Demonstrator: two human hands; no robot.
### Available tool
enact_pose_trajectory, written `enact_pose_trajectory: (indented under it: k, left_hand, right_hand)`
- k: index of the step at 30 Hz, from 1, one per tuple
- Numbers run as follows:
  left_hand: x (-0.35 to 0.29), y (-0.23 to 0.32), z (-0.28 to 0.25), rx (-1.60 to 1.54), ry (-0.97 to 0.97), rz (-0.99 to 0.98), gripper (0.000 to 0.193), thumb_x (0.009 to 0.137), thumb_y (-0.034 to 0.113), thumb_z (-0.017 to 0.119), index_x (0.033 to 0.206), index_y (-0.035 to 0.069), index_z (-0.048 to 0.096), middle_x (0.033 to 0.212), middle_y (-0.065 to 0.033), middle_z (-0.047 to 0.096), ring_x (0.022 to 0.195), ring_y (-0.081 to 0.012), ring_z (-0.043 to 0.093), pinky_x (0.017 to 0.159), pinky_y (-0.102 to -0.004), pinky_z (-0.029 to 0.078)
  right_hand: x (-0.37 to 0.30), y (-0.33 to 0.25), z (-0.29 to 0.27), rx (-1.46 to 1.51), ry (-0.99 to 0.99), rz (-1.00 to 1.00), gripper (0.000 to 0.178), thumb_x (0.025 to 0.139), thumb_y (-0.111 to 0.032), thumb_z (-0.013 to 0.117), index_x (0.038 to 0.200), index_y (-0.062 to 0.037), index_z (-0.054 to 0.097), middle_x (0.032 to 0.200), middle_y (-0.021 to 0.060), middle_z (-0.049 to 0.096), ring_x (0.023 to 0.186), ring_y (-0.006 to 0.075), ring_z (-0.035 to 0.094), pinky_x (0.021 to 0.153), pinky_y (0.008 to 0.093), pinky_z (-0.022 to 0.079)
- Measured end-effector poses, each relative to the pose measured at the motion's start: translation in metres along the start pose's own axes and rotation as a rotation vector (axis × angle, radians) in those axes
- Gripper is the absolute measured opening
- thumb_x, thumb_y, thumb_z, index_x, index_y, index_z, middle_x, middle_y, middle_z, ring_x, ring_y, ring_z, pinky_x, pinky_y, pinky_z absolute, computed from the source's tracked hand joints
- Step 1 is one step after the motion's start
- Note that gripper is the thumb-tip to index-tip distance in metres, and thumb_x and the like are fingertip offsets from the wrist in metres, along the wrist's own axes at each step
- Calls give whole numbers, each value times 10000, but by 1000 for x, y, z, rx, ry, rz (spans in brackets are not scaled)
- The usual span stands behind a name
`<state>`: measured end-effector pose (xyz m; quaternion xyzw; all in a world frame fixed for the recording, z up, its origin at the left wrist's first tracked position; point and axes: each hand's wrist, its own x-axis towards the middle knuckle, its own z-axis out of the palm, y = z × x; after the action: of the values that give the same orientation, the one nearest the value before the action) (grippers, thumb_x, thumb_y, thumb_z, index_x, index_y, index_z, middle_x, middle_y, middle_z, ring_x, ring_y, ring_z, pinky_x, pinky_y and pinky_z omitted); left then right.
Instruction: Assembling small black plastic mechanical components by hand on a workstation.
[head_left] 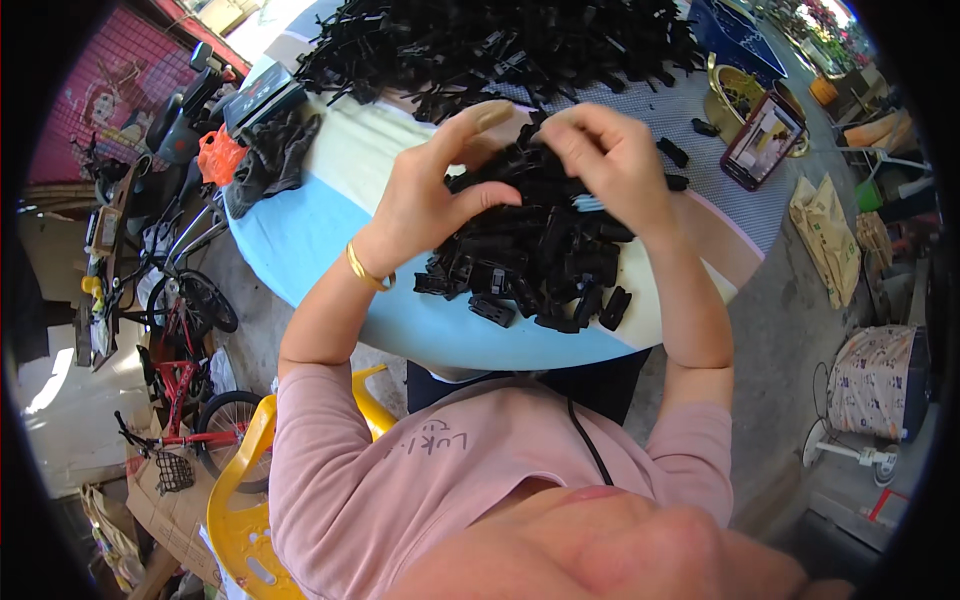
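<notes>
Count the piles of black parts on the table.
2: a large far pile across the table, and a smaller near pile toward its near edge. The left hand and right hand partly hide the near pile.

A person's left hand [425, 190] and right hand [612, 165] are over black parts [500, 272] on the table [305, 245]. A phone [763, 142] is toward the table's right edge.

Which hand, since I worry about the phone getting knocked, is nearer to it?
Right. The right hand is to the left of the phone, with a gap between them; the left hand is farther left, beyond the right one.
</notes>
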<state>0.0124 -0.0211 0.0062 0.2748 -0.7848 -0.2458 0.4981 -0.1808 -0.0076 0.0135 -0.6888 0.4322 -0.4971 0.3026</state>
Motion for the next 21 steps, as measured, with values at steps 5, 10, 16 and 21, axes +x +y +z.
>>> enact_pose_trajectory:
  k: [5,10,16,21]
  left_hand:
    - [14,-67,-21,-91,-184,-271,351,852,170,565,1166,21,515,1113,-82,579,978,-167,563,891,-292,412]
    - [12,-147,-29,339,-70,-238,315,809,55,539,1124,64,557,1157,-101,544,1023,-240,542,907,-336,411]
    - [17,-147,-4,698,-126,23,340,689,66,630,1028,95,622,1092,-107,551,1018,-315,484,899,-373,393]
    - [24,-128,-11,679,146,132,227,710,76,656,936,101,654,972,-81,587,913,-283,505,801,-348,436]
  right_hand:
    - [6,13,-4,-40,176,33,183,846,-193,605,819,-13,620,601,-40,493,550,24,418,509,169,335]
    - [2,12,2,-106,175,-45,166,837,-169,615,826,-4,618,607,-41,511,554,21,435,508,166,343]
    - [2,10,9,-181,180,-88,127,817,-126,624,825,1,619,623,-2,579,571,32,495,533,181,401]
    - [2,11,8,-252,176,-185,127,798,-133,648,817,-11,620,621,26,594,530,39,497,496,190,399]
